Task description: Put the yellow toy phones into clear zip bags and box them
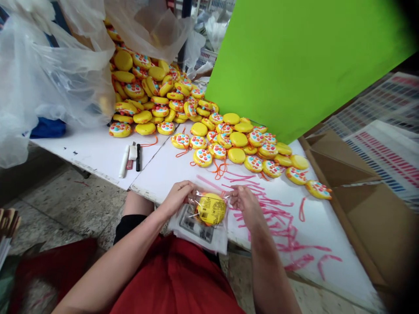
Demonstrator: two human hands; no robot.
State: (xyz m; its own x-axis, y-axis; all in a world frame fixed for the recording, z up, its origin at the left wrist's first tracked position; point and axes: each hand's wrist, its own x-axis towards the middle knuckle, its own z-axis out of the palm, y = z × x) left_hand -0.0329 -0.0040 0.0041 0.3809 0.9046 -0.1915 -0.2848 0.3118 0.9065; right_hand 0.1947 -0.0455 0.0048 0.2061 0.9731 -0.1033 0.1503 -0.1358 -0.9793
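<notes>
Just over the table's front edge I hold a clear plastic bag (195,199) with a round yellow toy (212,210) inside it. Black printing and a barcode show on the bag. My left hand (179,196) pinches its upper left corner. At the upper right corner, the fingers of my right hand (244,201) are closed on the same bag. Beneath it, a stack of flat clear bags (196,226) with a grey printed panel lies at the edge by my lap. Pink strips (278,218) are scattered beside my right hand.
A heap of yellow toys (153,96) with coloured dots spreads along the table (104,152) to the right. Two markers, black (138,158) and white (124,161), lie left. A green panel (294,61) stands behind; a cardboard box (366,218) is at right.
</notes>
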